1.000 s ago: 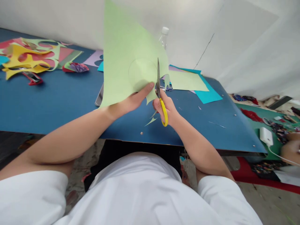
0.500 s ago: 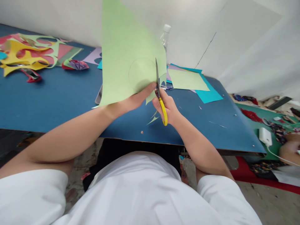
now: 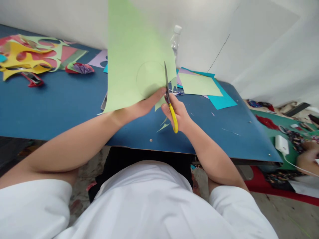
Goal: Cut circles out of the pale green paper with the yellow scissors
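Note:
My left hand [image 3: 146, 103] pinches the lower edge of a large light green paper sheet [image 3: 132, 56] and holds it upright above the blue table [image 3: 62, 106]. A faint drawn circle shows on the sheet near my thumb. My right hand [image 3: 178, 114] grips yellow-handled scissors [image 3: 168, 96], blades pointing up and set into the sheet's right edge beside the circle. A thin green offcut [image 3: 163, 126] lies on the table under my hands.
Cut coloured paper scraps [image 3: 30, 58] are piled at the far left. Green and teal sheets [image 3: 206, 89] lie at the back right, a clear plastic bottle [image 3: 175, 41] behind the held sheet. A white charger [image 3: 282, 144] and another person's hand [image 3: 307, 159] are at the right.
The green sheet has turned slightly to the left in my left hand, and the scissors have moved a little left and up along the cut. The hanging strip at the right has shortened.

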Available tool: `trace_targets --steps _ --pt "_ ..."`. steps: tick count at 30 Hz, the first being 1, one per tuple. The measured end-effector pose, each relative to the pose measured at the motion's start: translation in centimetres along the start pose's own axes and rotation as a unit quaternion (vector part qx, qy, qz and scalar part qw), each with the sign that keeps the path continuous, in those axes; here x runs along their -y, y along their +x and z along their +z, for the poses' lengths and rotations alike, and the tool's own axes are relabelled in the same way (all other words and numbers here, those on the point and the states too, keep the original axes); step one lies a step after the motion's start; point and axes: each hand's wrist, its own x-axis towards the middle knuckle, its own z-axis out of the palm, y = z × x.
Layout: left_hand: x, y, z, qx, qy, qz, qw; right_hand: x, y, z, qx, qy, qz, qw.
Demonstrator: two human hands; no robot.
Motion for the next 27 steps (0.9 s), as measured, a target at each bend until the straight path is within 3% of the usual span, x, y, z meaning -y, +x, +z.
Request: trace_targets --steps 3,7,11,18,24,27 --pt "-0.2 -0.1 0.1 -0.046 0.056 0.024 0.997 0.1 0.0 0.0 0.001 -0.003 0.007 1.0" --pt "-0.5 -0.4 0.3 -0.057 0.067 0.036 0.995 0.1 0.0 -0.1 -0.002 -0.01 0.01 1.0" --pt "-0.4 -0.2 0.3 -0.055 0.061 0.026 0.996 0.1 0.1 -0.1 0.001 -0.005 0.009 1.0" --pt "0.6 0.6 0.2 -0.002 -0.036 -0.014 0.999 -0.1 0.0 0.0 0.009 0.007 0.007 1.0" --pt "0.6 0.5 0.4 -0.049 0.029 0.015 0.998 -0.1 0.0 0.0 0.008 0.003 -0.002 1.0" --pt "0.9 0.7 0.2 -0.028 0.031 0.031 0.999 -0.2 0.0 0.0 0.01 0.0 0.0 1.0"
